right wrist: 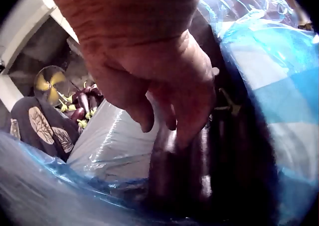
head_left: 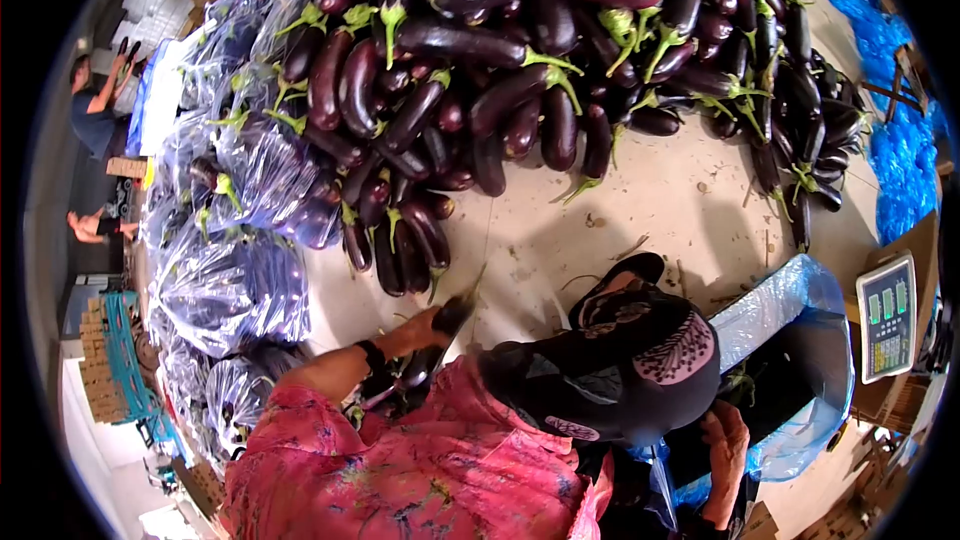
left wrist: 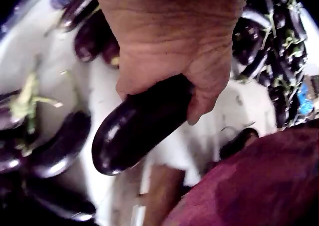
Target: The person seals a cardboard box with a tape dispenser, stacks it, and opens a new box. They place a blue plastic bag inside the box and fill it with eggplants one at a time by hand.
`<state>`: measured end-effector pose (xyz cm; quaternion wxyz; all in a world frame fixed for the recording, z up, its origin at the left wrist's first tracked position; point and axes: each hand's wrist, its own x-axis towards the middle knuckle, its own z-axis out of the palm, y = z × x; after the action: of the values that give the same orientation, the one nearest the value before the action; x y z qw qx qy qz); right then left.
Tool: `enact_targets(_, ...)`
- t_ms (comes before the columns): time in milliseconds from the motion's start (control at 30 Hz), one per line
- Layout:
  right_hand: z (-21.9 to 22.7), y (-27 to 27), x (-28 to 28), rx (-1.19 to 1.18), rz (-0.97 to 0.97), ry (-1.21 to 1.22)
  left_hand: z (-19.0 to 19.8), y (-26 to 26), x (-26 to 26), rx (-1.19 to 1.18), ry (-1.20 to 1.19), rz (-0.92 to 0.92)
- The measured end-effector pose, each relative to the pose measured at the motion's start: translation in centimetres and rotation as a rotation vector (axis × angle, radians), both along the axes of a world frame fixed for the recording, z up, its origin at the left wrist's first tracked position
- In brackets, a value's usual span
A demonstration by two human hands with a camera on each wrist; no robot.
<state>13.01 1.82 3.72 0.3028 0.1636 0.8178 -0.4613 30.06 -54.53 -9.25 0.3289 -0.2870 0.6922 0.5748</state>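
My left hand grips a dark eggplant, its rounded end sticking out past the fingers in the left wrist view. That hand is between the big eggplant pile and a pink patterned shirt. At the other side, my right hand reaches down into a box lined with blue plastic. Its fingers point down, slightly bent and apart, with fingertips against eggplants lying in the liner. Deep shadow hides the lower part of those eggplants.
Clear bags of eggplants line the left side. A scale stands at the right beside the lined box, with blue plastic beyond. A head in a black cap covers the middle. Two people are far left.
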Motion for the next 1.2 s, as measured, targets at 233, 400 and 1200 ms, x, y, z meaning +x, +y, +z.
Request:
enact_targets(233, -0.4, -0.7, -1.1, 0.056, 0.135, -0.008, -6.6, -4.1, 11.9, -0.192, -0.003, -0.653)
enact_targets(400, -0.3, -1.3, -1.7, 0.134, 0.265, 0.104, 4.0, -6.3, -12.0, -1.001, 0.778, -0.038)
enact_targets(1200, 11.0, -4.1, -7.8, -0.07, -0.063, 0.368, 17.4, 5.9, -27.9, 0.382, 0.694, -0.11)
